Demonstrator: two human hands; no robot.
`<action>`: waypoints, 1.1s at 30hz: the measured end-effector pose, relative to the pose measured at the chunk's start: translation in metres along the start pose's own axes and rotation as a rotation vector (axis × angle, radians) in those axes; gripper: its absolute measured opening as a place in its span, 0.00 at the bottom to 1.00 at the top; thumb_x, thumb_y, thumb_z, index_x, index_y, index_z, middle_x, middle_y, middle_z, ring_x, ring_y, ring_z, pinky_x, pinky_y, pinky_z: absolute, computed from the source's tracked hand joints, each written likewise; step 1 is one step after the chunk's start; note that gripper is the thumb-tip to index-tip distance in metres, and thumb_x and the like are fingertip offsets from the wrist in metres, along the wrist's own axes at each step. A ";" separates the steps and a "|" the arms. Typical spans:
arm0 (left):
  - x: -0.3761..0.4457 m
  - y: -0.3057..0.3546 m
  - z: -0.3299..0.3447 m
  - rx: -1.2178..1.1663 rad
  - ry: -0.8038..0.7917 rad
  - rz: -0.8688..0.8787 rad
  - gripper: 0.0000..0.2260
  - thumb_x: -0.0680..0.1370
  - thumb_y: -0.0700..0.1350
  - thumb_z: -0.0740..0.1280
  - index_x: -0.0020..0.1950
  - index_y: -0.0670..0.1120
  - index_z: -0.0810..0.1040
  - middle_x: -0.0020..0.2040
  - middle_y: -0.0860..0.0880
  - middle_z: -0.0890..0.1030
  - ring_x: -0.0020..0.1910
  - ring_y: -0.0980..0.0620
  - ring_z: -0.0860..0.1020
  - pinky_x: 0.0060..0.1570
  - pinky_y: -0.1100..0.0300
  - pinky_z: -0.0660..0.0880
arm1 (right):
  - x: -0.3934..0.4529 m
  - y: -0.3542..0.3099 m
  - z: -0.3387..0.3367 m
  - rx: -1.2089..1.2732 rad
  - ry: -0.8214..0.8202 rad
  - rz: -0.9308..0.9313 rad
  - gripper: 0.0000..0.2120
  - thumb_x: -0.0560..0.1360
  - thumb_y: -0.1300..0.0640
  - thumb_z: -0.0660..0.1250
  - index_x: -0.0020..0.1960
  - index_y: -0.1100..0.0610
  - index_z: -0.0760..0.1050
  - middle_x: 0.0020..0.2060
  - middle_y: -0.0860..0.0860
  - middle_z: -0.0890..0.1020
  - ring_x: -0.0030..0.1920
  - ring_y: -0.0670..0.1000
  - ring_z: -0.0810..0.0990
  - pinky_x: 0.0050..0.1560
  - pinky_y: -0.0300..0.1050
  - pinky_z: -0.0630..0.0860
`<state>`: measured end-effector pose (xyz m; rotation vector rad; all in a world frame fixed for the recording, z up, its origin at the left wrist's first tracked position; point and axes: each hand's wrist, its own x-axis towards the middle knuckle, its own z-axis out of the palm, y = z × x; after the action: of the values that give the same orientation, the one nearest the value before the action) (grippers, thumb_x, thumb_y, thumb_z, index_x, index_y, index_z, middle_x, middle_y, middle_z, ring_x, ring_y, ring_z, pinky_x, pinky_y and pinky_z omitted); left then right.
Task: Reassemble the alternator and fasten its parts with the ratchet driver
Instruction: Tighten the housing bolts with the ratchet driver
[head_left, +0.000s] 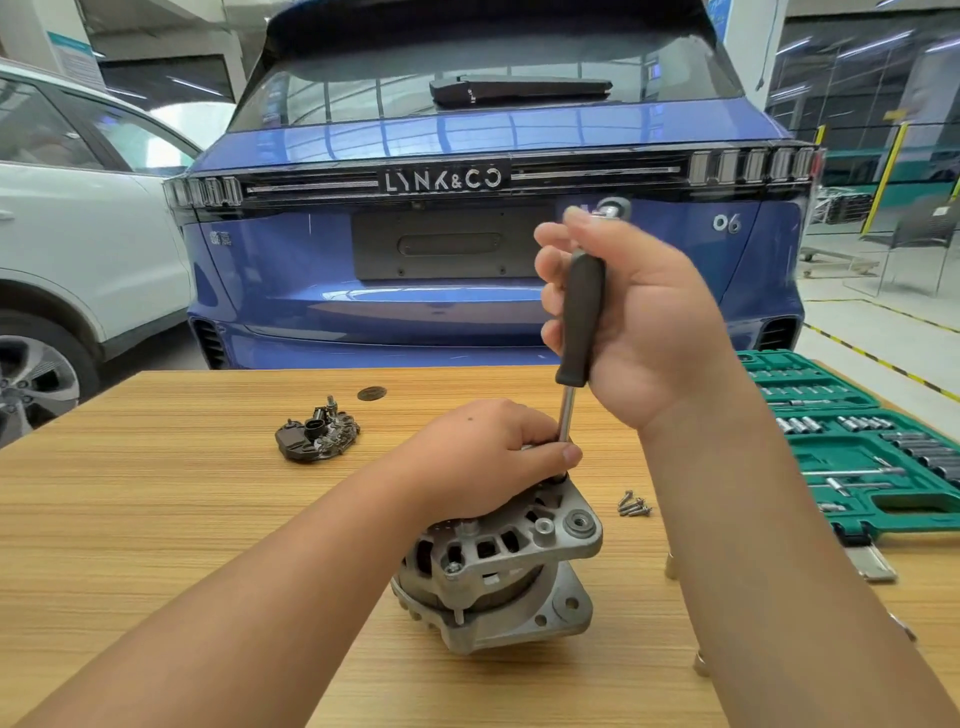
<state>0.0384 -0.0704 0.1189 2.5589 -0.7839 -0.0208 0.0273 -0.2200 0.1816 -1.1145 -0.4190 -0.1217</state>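
The silver alternator (498, 566) stands on the wooden table (182, 509) near its front edge. My left hand (483, 457) rests on top of the housing, its fingertips pinching the lower shaft of the driver. The ratchet driver (582, 322) stands nearly upright, with its tip at the housing's far upper edge. My right hand (634, 317) grips its black handle. A dark rectifier and regulator plate (318, 435) lies further back to the left. A few loose screws (634, 505) lie right of the alternator.
A green socket set case (852, 447) lies open at the table's right edge. A small dark disc (372, 393) sits near the far edge. Beyond the table stand a blue car (493, 249) and, to the left, a white car (78, 249).
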 end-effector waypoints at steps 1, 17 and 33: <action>0.000 0.000 0.000 -0.003 0.005 -0.004 0.18 0.82 0.62 0.63 0.42 0.50 0.79 0.38 0.51 0.79 0.32 0.58 0.72 0.33 0.57 0.67 | 0.000 -0.004 -0.004 0.086 -0.085 0.057 0.13 0.72 0.53 0.69 0.54 0.54 0.76 0.40 0.47 0.82 0.35 0.46 0.70 0.38 0.42 0.67; 0.006 0.000 -0.004 -0.007 -0.027 -0.057 0.18 0.80 0.63 0.65 0.44 0.51 0.82 0.36 0.49 0.80 0.30 0.58 0.72 0.34 0.58 0.70 | 0.007 0.016 -0.010 0.131 -0.378 -0.277 0.21 0.76 0.55 0.53 0.65 0.57 0.74 0.44 0.58 0.77 0.37 0.56 0.72 0.39 0.49 0.68; 0.002 -0.001 0.001 -0.019 0.009 -0.028 0.18 0.81 0.63 0.64 0.37 0.55 0.78 0.33 0.59 0.78 0.29 0.62 0.73 0.32 0.60 0.66 | 0.004 0.013 0.004 -0.167 0.137 -0.299 0.22 0.74 0.48 0.72 0.62 0.58 0.72 0.34 0.44 0.80 0.34 0.45 0.75 0.36 0.39 0.73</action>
<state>0.0404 -0.0713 0.1182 2.5504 -0.7410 -0.0248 0.0336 -0.2105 0.1734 -1.1940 -0.4564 -0.5010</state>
